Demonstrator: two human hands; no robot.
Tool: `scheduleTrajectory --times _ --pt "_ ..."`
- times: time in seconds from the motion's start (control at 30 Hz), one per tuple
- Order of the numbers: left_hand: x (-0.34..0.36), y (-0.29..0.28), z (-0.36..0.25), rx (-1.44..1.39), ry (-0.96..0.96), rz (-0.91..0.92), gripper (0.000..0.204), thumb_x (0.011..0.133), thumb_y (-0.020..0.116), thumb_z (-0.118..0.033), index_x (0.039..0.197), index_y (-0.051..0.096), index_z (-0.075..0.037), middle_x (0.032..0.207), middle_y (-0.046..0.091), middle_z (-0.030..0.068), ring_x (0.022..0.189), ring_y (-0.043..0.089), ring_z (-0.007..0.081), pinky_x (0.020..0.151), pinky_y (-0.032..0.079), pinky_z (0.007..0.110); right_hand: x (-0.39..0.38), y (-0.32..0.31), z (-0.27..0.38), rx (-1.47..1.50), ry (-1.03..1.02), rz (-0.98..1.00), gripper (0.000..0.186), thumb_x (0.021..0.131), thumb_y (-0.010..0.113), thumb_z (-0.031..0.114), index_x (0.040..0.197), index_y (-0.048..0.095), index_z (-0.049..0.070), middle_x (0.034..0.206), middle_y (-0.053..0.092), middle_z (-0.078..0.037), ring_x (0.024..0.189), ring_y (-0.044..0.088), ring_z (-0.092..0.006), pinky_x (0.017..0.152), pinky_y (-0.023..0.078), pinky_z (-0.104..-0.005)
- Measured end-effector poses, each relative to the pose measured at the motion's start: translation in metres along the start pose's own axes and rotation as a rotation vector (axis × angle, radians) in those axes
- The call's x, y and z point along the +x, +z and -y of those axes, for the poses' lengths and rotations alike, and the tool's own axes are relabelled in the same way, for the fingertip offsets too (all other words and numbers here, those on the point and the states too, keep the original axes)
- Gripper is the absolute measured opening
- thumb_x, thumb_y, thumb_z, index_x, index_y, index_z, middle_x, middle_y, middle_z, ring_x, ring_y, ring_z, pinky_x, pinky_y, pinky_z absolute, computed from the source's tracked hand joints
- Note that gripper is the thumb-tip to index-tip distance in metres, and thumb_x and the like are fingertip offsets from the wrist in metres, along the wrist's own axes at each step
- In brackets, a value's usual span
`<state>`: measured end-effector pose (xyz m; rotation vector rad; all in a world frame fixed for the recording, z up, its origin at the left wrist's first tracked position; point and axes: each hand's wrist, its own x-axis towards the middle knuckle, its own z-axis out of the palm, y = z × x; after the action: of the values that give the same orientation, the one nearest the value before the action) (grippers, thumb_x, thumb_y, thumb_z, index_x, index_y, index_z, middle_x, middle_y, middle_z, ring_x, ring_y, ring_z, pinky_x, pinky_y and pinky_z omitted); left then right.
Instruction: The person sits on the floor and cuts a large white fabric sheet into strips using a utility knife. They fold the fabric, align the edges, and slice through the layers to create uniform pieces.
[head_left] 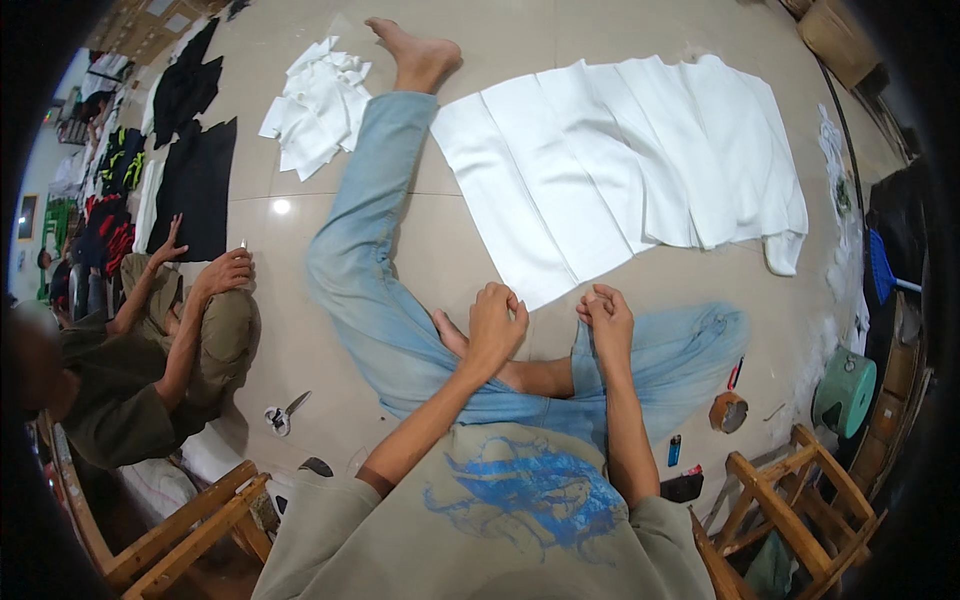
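My left hand (497,320) hovers above my crossed legs, its fingers curled into a pinch beside the near corner of a white cloth panel (520,235). Whether it touches that corner, or what it pinches, I cannot make out. To its right my right hand (608,315) is also closed, thumb against fingertips, just below the cloth's near edge; anything between the fingers is too small to see. The white panels lie in an overlapping row on the floor, fanned out to the far right. A gap separates my two hands.
A pile of white pieces (320,108) lies beyond my left knee. Scissors (288,413) rest on the floor at left, near a co-worker (130,370) beside dark cloth (195,195). At right are a roll of brown tape (728,411), a blue lighter (674,450) and a wooden stool (800,500).
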<state>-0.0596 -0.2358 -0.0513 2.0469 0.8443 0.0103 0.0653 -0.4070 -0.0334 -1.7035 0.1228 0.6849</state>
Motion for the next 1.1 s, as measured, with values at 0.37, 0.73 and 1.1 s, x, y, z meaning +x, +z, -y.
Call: scheduleTrajectory --times 0.37,0.73,1.1 --pt "0.006 -0.026 -0.015 0.631 0.275 -0.002 0.09 0.096 0.065 -0.048 0.162 0.025 -0.001 0.167 0.029 0.0205 0.152 0.029 0.0414 0.121 0.025 0.063 -0.016 0.033 0.02 -1.04 -0.712 -0.059 0.052 0.095 0.069 0.017 0.141 0.055 -0.002 0.143 0.057 -0.024 0.133 0.054 -0.0368 0.119 0.03 -0.0521" --pt "0.002 -0.077 0.012 0.085 0.429 -0.204 0.051 0.098 0.064 -0.013 0.145 0.053 0.002 0.149 0.054 0.0225 0.139 0.049 0.0394 0.118 0.037 0.046 0.003 -0.085 0.062 -0.716 -0.443 -0.291 0.027 0.101 0.059 0.012 0.121 0.069 -0.004 0.121 0.071 -0.022 0.116 0.065 -0.0381 0.104 0.049 -0.0439" --pt "0.111 -0.075 0.026 0.548 0.341 -0.148 0.096 0.096 0.063 -0.056 0.162 0.023 0.002 0.167 0.023 0.0277 0.154 0.022 0.0482 0.122 0.02 0.065 0.03 -0.337 0.012 -0.989 -0.252 -0.815 0.049 0.095 0.061 0.009 0.141 0.056 -0.004 0.14 0.062 -0.025 0.13 0.06 -0.04 0.11 0.046 -0.0443"
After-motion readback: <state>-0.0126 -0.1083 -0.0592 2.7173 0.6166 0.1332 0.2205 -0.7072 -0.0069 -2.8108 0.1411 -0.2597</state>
